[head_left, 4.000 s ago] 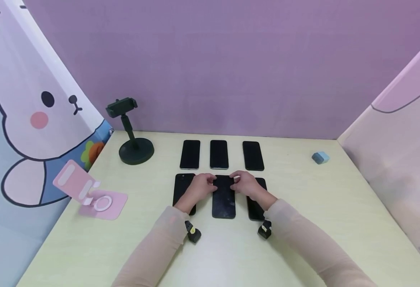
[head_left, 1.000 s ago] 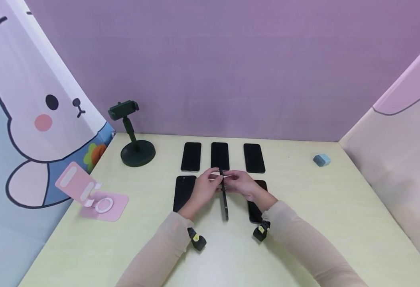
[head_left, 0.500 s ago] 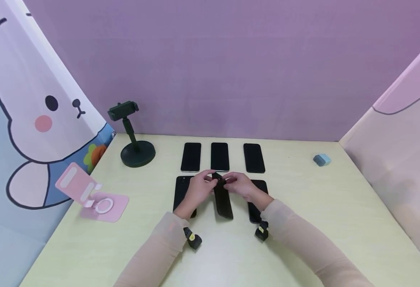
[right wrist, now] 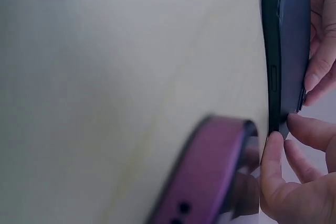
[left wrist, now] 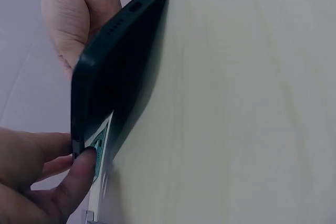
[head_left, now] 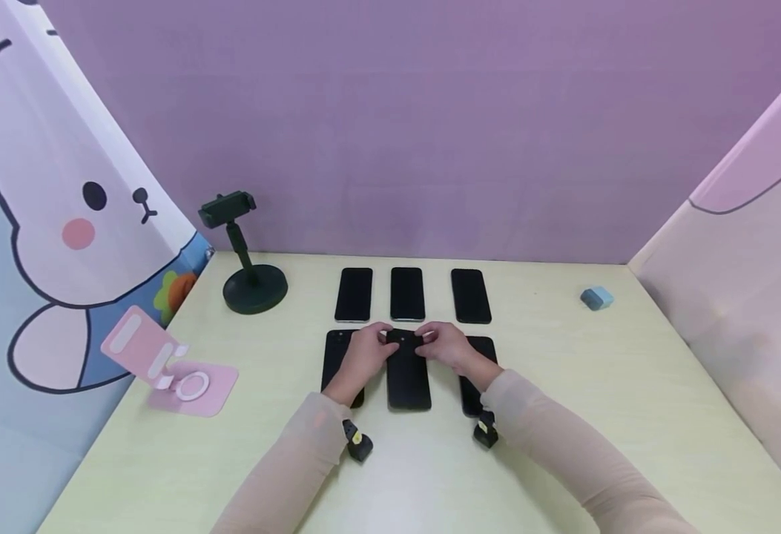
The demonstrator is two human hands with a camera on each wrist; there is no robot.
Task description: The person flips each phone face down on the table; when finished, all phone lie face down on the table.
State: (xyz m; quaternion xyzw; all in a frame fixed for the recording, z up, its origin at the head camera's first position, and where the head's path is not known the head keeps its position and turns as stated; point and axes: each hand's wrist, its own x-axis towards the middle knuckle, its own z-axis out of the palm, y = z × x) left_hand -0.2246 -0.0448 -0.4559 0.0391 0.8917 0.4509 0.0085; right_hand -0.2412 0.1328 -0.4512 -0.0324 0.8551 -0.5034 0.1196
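Our left hand (head_left: 366,354) and right hand (head_left: 449,347) pinch the tilted smartphone (head_left: 409,382) at eleven and one o'clock, likely laying it back-up, so we should lower it evenly.

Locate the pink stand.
In the head view, the pink stand sits at left on the table, nearer the camera than the dark green stand.
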